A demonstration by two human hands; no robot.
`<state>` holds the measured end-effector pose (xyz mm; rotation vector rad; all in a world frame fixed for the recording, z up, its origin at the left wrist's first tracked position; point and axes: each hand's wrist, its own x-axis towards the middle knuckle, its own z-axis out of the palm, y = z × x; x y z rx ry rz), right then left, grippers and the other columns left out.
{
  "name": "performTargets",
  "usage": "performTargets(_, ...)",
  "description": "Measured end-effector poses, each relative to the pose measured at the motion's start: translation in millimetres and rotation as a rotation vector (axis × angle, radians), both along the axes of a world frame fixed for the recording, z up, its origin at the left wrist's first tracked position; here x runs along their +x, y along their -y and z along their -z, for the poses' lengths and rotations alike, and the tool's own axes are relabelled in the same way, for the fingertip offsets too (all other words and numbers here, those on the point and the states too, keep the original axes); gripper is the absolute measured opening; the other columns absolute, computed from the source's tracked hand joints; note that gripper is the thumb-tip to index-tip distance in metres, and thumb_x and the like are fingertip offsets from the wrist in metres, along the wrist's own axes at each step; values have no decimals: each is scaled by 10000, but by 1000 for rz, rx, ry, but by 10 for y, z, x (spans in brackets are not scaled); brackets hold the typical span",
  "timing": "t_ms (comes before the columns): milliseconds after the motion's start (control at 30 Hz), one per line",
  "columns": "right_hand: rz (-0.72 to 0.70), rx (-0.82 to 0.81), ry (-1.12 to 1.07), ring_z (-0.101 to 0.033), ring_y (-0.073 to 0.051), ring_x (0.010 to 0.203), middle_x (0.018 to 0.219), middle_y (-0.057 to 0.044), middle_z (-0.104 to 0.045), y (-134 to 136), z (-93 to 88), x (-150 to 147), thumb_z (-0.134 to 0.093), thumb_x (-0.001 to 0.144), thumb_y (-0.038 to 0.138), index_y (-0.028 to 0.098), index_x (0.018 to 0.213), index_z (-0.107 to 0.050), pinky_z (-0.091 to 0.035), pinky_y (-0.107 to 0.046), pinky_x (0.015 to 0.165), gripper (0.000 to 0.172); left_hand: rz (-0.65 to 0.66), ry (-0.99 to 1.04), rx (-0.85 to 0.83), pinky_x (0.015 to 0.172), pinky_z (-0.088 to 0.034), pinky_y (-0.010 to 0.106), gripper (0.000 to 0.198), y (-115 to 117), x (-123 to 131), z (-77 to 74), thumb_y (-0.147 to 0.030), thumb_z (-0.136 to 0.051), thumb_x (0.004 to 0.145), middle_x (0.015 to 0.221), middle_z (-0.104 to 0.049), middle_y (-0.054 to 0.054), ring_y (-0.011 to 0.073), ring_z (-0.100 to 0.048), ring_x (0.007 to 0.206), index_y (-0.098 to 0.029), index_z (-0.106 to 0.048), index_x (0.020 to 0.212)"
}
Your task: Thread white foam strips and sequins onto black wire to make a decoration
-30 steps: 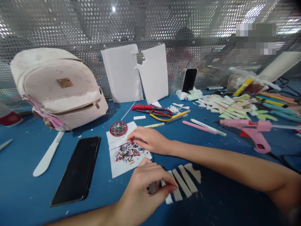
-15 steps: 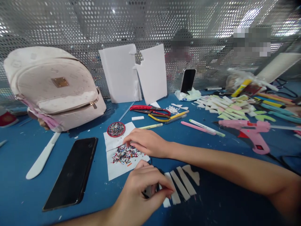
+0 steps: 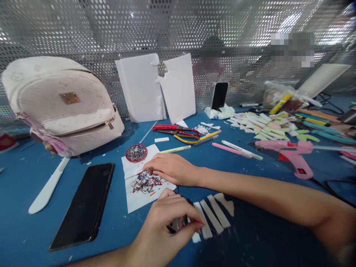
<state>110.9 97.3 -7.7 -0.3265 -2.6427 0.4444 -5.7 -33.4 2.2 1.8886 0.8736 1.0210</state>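
My right hand [image 3: 174, 169] rests over loose multicoloured beads [image 3: 145, 184] on a creased sheet of white paper [image 3: 131, 202]. Its fingers are bent down and drawn together at the beads; whatever is between the fingertips is too small to make out. Closer to me, my left hand [image 3: 169, 222] is closed with thumb and index fingertips together. A white and dark bit shows in the gap under its palm, mostly hidden. Beside that hand lie several off-white strips [image 3: 213, 215]. A round red-rimmed dish of beads [image 3: 136, 153] stands on the paper's far end.
To the left are a black phone [image 3: 83, 207], a white knife [image 3: 47, 191] and a pale backpack [image 3: 61, 107]. Red-handled scissors [image 3: 178, 130] and pens [image 3: 232, 150] lie beyond my hands. A pink glue gun [image 3: 289, 152] with its cord sits right. White boards [image 3: 139, 89] stand behind.
The whole view has shifted slightly, moving most things a little left in the picture. Both hands keep nearly the same pose and place.
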Motion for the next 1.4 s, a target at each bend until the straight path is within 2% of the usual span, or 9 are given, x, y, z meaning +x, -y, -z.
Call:
performTargets(233, 27, -50, -22, -561, -194, 1039, 1036, -38, -697, -28, -77, -44, -536, 971, 152, 186, 1220, -552, -441, -306, 838, 252, 4, -31, -7, 706, -383, 294, 97, 5, -11, 5, -114, -689, 855, 672, -691, -28, 109, -563, 610, -183, -712, 791)
performTargets(400, 33, -77, -3, -556, -183, 976, 949, -2, -705, -16, -181, -176, -620, 907, 114, 198, 1188, -553, -413, -289, 775, 300, 7, -50, -24, 712, -387, 300, 98, 9, -5, -3, -142, -676, 871, 677, -688, -23, 119, -572, 620, -188, -714, 793)
performTargets(633, 26, -121, 31, -557, -171, 969, 916, 17, -704, -15, -157, -195, -617, 910, 107, 232, 1198, -549, -386, -273, 731, 322, 5, -71, -35, 696, -383, 296, 104, 15, -11, -20, -153, -670, 873, 683, -694, -10, 128, -577, 618, -187, -712, 784)
performTargets(767, -13, -28, 53, -553, -169, 937, 911, 10, -695, -34, -144, -204, -613, 931, 134, 214, 1185, -567, -380, -268, 717, 270, 12, -80, -26, 699, -382, 294, 112, 10, -12, -22, -167, -658, 887, 696, -702, -2, 129, -574, 619, -183, -715, 792)
performTargets(900, -31, 202, 114, -540, -184, 910, 965, -30, -682, -34, -125, -229, -543, 985, 188, 194, 1157, -598, -374, -290, 722, 181, 16, -72, -31, 711, -379, 295, 109, 7, -11, -24, -181, -661, 890, 697, -699, -10, 126, -571, 622, -184, -711, 793)
performTargets(1033, -43, 371, 155, -521, -200, 917, 982, -48, -680, -31, -87, -244, -466, 1009, 152, 186, 1158, -608, -385, -310, 760, 209, 23, -81, -44, 720, -374, 302, 118, -2, -10, -14, -171, -649, 896, 706, -701, -16, 126, -569, 629, -192, -707, 796)
performTargets(1267, -74, 397, 193, -494, -206, 920, 970, -84, -636, -12, -93, -242, -423, 989, 71, 137, 1158, -575, -411, -316, 811, 237, 15, -102, -59, 724, -380, 303, 122, 8, -18, -14, -190, -652, 892, 697, -697, -22, 131, -570, 631, -203, -710, 787)
performTargets(1400, -24, 237, 157, -510, -192, 979, 1124, -107, -581, 3, -162, -202, -433, 918, -13, 136, 1225, -528, -426, -283, 796, 354, -6, -98, -75, 714, -389, 287, 128, 22, -8, -22, -156, -650, 879, 692, -701, -25, 133, -579, 645, -203, -710, 776)
